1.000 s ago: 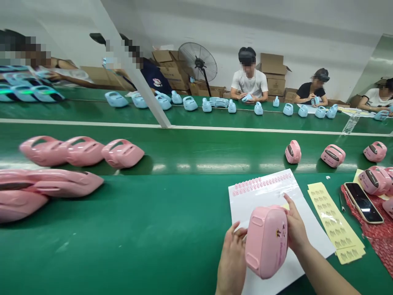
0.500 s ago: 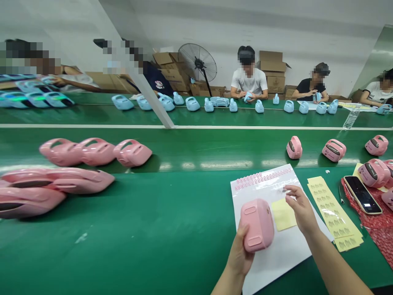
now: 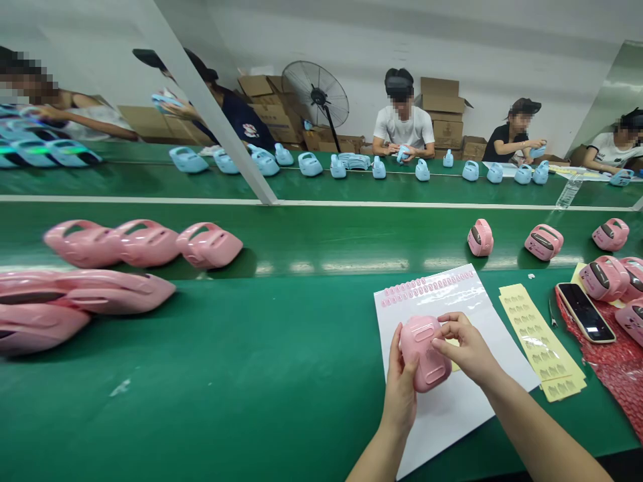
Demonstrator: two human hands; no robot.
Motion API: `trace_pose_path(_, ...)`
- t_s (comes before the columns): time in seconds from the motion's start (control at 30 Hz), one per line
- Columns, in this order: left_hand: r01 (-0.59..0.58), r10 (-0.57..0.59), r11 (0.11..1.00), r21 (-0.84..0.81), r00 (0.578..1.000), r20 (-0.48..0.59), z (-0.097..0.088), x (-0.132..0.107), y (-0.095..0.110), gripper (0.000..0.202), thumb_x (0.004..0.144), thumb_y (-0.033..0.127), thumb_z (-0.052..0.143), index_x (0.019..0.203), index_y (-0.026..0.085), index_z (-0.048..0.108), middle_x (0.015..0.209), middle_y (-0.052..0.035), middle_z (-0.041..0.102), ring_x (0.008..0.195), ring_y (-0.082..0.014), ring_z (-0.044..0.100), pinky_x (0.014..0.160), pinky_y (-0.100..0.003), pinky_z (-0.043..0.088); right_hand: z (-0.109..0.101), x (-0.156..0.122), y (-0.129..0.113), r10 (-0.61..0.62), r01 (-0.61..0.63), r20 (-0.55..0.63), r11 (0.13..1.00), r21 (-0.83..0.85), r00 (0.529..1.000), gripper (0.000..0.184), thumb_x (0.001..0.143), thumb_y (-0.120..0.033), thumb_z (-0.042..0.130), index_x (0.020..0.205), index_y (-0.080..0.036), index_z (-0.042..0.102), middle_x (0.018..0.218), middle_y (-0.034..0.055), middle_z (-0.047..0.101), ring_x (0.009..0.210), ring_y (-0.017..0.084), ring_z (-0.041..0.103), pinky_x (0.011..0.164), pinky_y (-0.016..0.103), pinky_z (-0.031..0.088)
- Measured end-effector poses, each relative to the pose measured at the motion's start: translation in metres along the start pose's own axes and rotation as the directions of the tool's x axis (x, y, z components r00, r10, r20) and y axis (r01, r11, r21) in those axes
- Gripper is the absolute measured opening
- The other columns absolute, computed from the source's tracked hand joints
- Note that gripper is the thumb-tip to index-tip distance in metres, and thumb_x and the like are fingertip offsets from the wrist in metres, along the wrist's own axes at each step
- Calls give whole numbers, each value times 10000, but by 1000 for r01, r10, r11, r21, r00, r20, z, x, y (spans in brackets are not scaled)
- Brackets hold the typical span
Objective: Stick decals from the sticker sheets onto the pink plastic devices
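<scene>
My left hand point(image 3: 402, 385) grips a rounded pink plastic housing point(image 3: 426, 358) from its left side, with the flat underside and its two raised oval pads facing me. At the housing's upper right, my right hand point(image 3: 462, 345) has thumb and forefinger pinched close against the underside; whatever is between the fingertips is too small to make out. Below both hands lies a white sheet point(image 3: 452, 415) with rows of small pink-edged stickers point(image 3: 426, 289) along its top. A yellow paper square point(image 3: 455, 365) is mostly covered by the housing and my right hand.
Yellow sticker strips point(image 3: 540, 341), tweezers point(image 3: 552, 313), a phone point(image 3: 585, 311) and red bubble wrap point(image 3: 610, 375) lie to the right. Finished-looking pink housings point(image 3: 544, 242) stand beyond; more pink housings point(image 3: 208, 245) sit left. Across the bench, co-workers point(image 3: 403, 124) handle blue housings point(image 3: 310, 164).
My right hand has come left and down from above the sheet onto the housing. My left hand has turned the housing so its underside faces me more. The view has shifted slightly.
</scene>
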State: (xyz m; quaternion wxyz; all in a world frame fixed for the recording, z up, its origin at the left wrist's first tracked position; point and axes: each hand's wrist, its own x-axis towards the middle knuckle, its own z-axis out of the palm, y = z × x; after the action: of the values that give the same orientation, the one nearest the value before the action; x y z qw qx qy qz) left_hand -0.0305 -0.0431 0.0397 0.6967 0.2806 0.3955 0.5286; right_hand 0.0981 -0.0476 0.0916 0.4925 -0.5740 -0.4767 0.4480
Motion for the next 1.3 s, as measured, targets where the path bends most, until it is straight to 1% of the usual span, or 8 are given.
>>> trace_pose_path(0.27,10,-10,1000,-16,1000,2,3,-1,1,769,654,455,682,1320,291,335,1393,-90,367,1219,-304,404,936,-380,408,2,-1,-1,12,-12,1,999,-49,1000,30,612,-227,625,615,-198,631,962,54,461,1066,232,466,884,357,402)
trace_pose_path(0.63,4,-4,1000,-5,1000,-14,3,-2,0,793,637,473,685,1322,281,335,1391,-92,375,1215,-305,407,924,-371,419,1,-2,0,19,-19,10,999,-48,1000,60,618,-251,654,612,-194,635,977,55,466,1079,230,458,924,360,365)
trace_pose_path(0.73,12,-12,1000,-7,1000,-22,5,-3,2,822,624,492,687,1328,281,317,1402,-97,354,1214,-304,408,913,-361,428,4,-2,1,1,-3,-23,997,-83,1000,32,623,-218,648,606,-195,633,985,53,474,1078,224,462,963,371,335)
trace_pose_path(0.9,26,-27,999,-18,999,-34,7,-4,4,804,626,483,685,1320,288,330,1389,-88,376,1201,-296,426,906,-355,433,7,-2,4,-45,37,-53,989,-146,998,24,643,-194,634,622,-204,627,967,50,484,1053,218,483,954,381,358)
trace_pose_path(1.03,24,-25,1000,-18,998,-53,7,-4,4,820,596,497,697,1309,287,351,1364,-95,409,1164,-312,463,889,-374,445,9,-4,10,-148,128,-70,962,-240,986,24,680,-213,618,660,-212,631,962,53,491,1015,215,498,927,391,389)
trace_pose_path(1.13,13,-14,1000,-13,998,-62,8,-3,4,808,602,498,692,1304,284,354,1363,-97,407,1182,-312,444,900,-373,436,12,-8,17,-369,314,-66,861,-400,927,89,738,-210,574,732,-235,659,1005,72,495,984,220,497,859,394,436)
trace_pose_path(1.23,5,-5,1000,-5,998,-70,9,-4,7,769,612,501,679,1285,282,380,1348,-86,426,1185,-312,440,904,-374,432,11,-11,24,-616,507,9,639,-578,788,212,801,-178,503,864,-285,675,1071,79,495,969,222,486,824,398,451)
trace_pose_path(1.3,3,-4,1000,-5,997,-72,10,-5,8,756,618,508,671,1280,279,384,1342,-86,431,1189,-311,435,903,-374,433,10,-12,29,-715,574,52,513,-638,697,285,815,-149,481,965,-315,657,1088,75,498,965,221,481,826,401,451)
